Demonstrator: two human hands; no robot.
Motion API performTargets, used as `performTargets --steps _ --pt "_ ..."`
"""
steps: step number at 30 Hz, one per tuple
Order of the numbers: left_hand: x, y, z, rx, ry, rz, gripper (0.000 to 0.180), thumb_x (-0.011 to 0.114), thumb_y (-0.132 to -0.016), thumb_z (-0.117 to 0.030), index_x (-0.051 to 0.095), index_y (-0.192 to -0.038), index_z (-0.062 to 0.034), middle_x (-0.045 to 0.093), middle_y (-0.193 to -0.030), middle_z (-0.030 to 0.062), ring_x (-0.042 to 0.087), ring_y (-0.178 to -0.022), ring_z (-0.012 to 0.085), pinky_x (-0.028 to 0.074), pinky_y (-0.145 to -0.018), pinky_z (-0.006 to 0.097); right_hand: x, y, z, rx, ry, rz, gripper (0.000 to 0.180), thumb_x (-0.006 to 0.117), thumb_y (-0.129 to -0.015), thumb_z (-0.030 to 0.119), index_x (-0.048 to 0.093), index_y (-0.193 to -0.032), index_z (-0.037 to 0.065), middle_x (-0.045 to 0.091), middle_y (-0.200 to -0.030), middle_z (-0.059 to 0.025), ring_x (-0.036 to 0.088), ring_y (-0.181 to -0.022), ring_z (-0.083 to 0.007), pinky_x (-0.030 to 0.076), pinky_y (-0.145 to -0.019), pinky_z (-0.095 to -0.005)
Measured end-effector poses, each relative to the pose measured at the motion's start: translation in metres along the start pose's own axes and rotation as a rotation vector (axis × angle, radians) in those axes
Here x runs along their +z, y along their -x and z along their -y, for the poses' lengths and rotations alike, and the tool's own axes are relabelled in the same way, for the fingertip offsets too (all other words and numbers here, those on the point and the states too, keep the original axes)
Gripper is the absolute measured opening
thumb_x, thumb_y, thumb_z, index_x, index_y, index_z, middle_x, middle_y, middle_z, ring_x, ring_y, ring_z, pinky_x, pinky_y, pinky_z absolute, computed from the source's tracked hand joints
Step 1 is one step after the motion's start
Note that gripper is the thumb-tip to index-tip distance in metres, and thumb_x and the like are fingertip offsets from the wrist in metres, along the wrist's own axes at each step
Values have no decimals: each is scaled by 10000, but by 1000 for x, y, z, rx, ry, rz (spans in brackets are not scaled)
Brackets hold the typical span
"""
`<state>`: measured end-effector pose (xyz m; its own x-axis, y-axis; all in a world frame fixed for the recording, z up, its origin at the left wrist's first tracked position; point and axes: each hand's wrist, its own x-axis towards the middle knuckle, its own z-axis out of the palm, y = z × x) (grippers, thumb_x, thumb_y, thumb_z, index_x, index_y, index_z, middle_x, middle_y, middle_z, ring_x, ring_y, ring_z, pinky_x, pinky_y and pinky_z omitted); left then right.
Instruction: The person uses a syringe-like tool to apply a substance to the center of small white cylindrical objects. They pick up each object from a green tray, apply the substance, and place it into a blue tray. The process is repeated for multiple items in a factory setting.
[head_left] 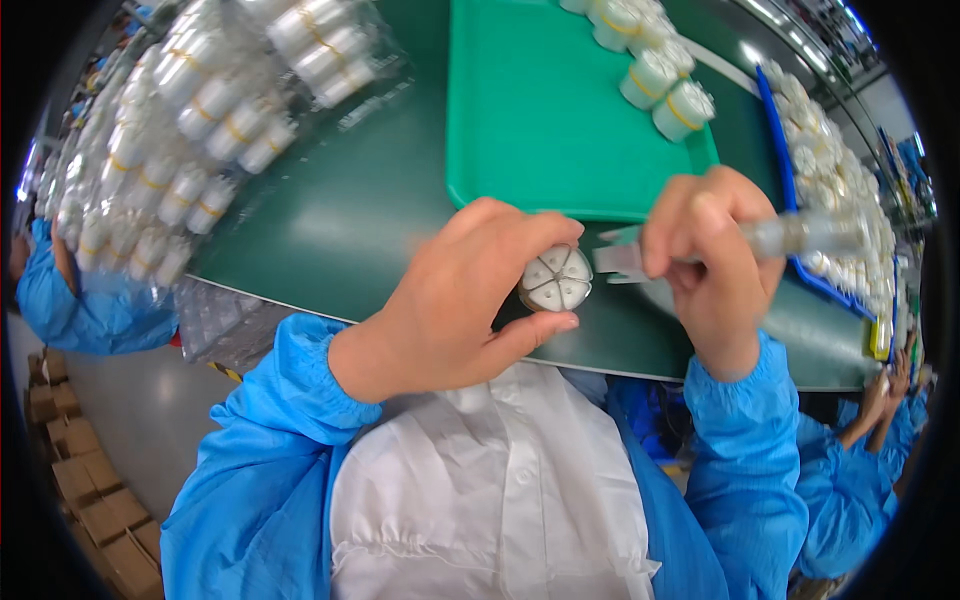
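Note:
My left hand (455, 295) is curled round a short cylindrical bundle of white wedge-shaped pieces (556, 279). Thumb and fingers press on its sides, and its round end faces up. Just right of it, my right hand (715, 255) is closed round a long translucent piece (810, 234), smeared by motion. Pale flat prongs stick out of that fist toward the bundle, with a small gap between them. I cannot make out whether prongs and translucent piece are one thing.
A green tray (560, 150) lies ahead on the dark green table (330, 220), with white yellow-banded bundles (684, 110) at its right. More banded bundles (240, 130) are stacked at left. A blue-rimmed tray (790, 190) of white pieces stands at right. Co-workers' blue sleeves (90, 290) show at both sides.

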<state>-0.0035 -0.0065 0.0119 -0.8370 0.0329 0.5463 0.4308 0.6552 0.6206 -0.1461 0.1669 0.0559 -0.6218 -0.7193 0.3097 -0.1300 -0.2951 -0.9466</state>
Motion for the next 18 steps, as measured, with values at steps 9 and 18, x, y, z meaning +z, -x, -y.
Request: performTargets --steps 9,18 --pt "-92 6 41 -261 -648 -204 419 635 -937 -67 540 -1344 -42 608 -1261 160 598 -1158 305 459 -1001 394 17 10 -26 -374 537 316 278 722 -833 42 516 -648 66 519 -585 -67 504 -463 -220 373 -438 -351" --pt "-73 -57 16 -22 -814 -171 458 710 -889 -141 554 -1302 -20 598 -1236 198 562 -1137 388 463 -982 449 14 10 -34 -492 609 340 318 705 -884 186 473 -691 85 472 -580 -75 527 -494 -274 401 -449 -413"
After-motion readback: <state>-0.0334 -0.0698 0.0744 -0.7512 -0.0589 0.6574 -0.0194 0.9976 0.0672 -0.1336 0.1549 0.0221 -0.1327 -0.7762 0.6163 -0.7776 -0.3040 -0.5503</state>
